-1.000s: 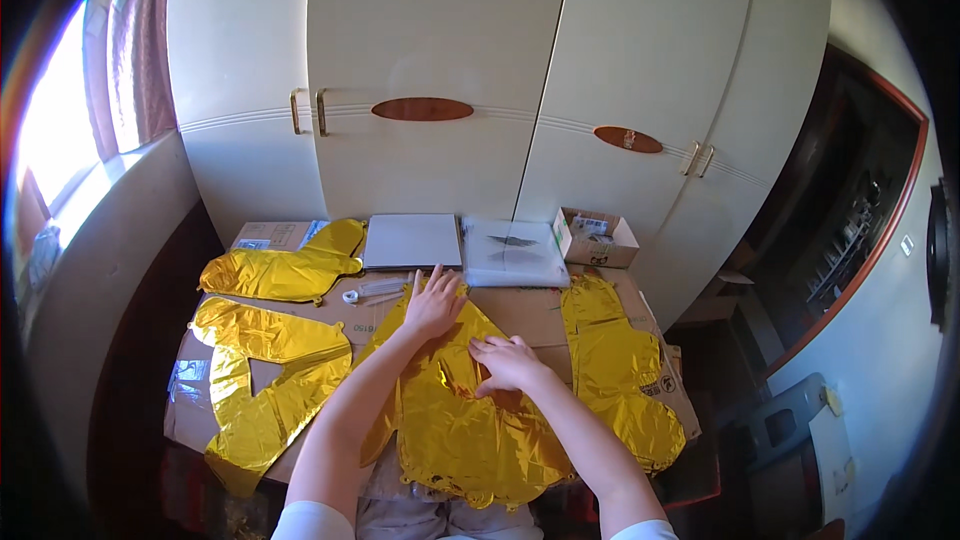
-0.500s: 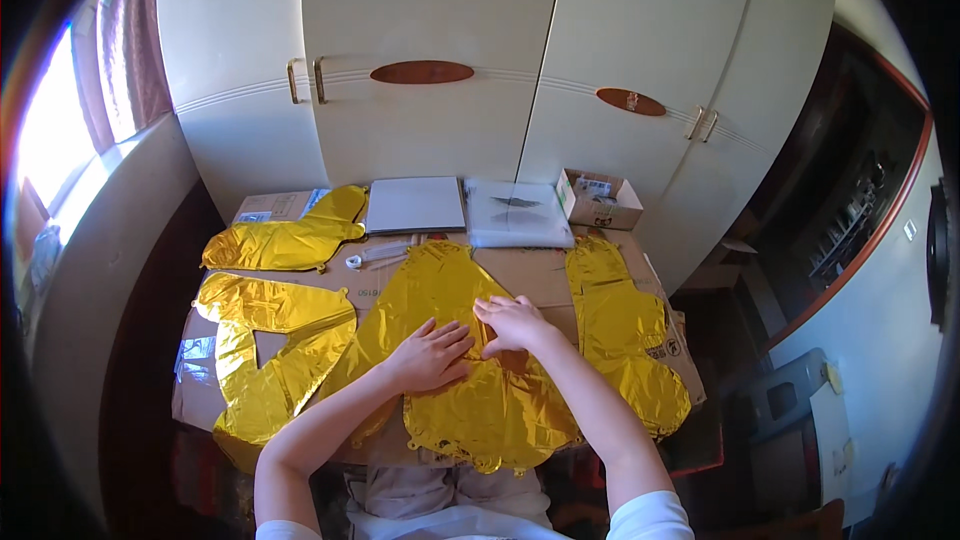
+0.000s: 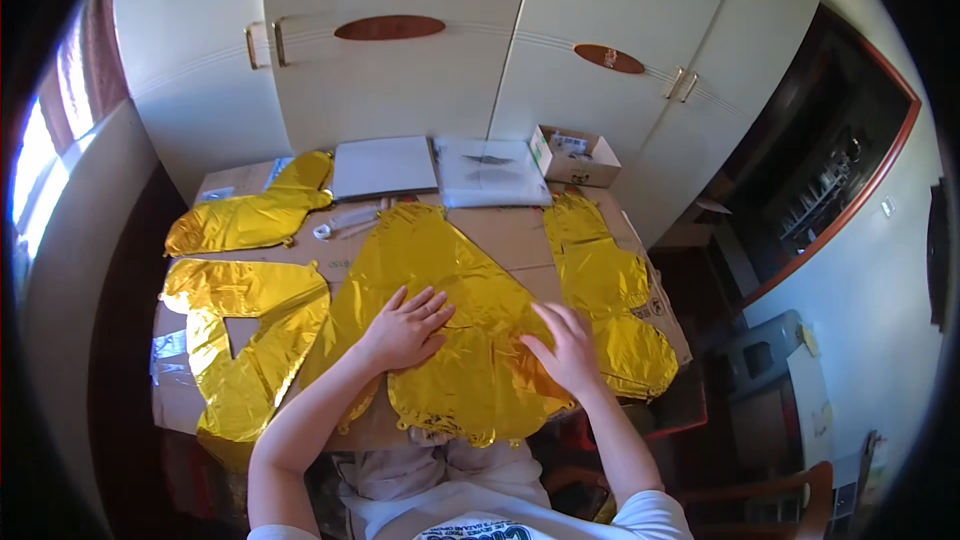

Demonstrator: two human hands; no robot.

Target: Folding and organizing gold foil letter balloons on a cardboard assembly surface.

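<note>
A flat, uninflated gold foil balloon [image 3: 440, 280] lies creased across the middle of the table. My left hand [image 3: 408, 328] rests palm down on it, fingers stretched out. At the balloon's right edge is my right hand [image 3: 566, 348], its thumb and fingers apart and nothing visible between them; whether it touches the foil is hard to tell. To the left lies another gold foil balloon [image 3: 250, 285] with an opening in its shape. A smaller folded gold balloon [image 3: 245, 220] sits beyond that one. On the right is one more gold balloon [image 3: 605, 280] with a wavy outline.
Flattened cardboard [image 3: 515, 240] covers the table. Along its far edge stand a white flat stack [image 3: 385, 168], a pile of clear plastic bags [image 3: 492, 175] and a small open box [image 3: 575, 160]. A white tape roll [image 3: 322, 232] lies nearby. Cabinets [image 3: 400, 80] rise behind.
My right hand has moved right, away from my left hand, toward the balloon's right edge. The middle foil is spread wider there. My left hand stays on the foil. The view has tilted down.
</note>
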